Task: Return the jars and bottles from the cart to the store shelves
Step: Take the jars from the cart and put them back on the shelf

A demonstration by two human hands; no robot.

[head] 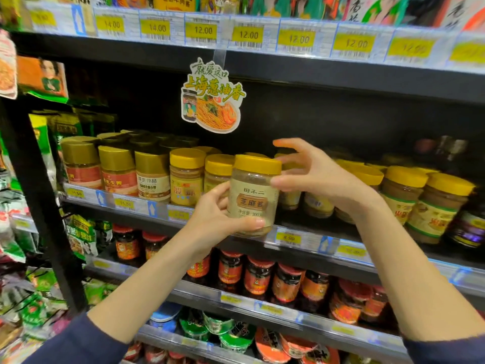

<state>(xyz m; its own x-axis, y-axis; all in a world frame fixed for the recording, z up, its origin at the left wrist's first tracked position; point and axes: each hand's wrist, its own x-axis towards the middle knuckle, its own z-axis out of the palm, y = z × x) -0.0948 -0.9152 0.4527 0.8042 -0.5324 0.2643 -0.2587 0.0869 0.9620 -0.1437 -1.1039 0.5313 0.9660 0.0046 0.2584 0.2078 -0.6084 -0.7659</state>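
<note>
Both your forearms reach up and fwd, dark sleeves [78, 342] near the elbows. Your L hand [214, 219] grips a jar [253, 198] low, thumb across its front. Your R hand [312, 174] spreads loosely bent fingers, thumb and index touching the jar's right side.

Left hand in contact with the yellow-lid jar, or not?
Touching. Head view: the left hand has its thumb across the lower front of the jar, fingers curled behind.
</note>
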